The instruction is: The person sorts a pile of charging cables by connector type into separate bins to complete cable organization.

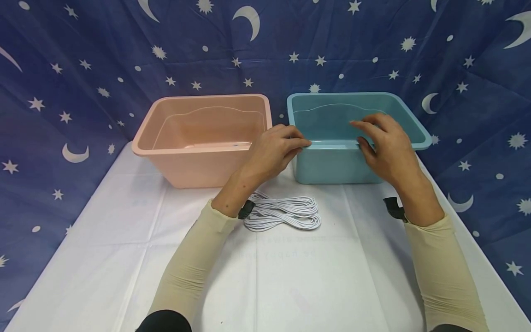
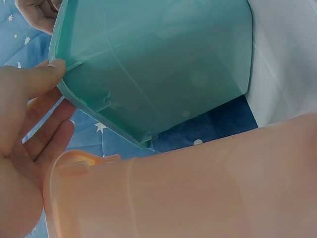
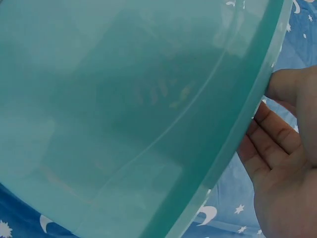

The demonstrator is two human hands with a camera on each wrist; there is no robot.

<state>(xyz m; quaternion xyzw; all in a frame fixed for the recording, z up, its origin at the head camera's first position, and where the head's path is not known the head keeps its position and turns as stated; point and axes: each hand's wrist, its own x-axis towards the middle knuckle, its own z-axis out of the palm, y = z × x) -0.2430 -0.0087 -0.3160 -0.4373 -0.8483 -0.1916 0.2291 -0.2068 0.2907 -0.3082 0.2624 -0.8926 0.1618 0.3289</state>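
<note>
A teal plastic bin (image 1: 336, 166) stands at the right on the white-covered table. My left hand (image 1: 274, 150) pinches its rim at the front left corner; the left wrist view shows the thumb (image 2: 47, 79) on the rim and the fingers behind it. That hand reaches across the front right corner of a pink plastic bin (image 1: 191, 170). At the teal bin's front rim is my right hand (image 1: 387, 147), thumb by the rim and bent fingers spread over the opening. In the right wrist view its fingertips (image 3: 262, 111) show just beyond the rim.
A bundle of white cord (image 1: 286, 214) lies on the white cloth (image 1: 298, 281) in front of the bins, partly behind my left wrist. A dark blue curtain (image 1: 274, 46) with moons and stars hangs close behind both bins and along the sides.
</note>
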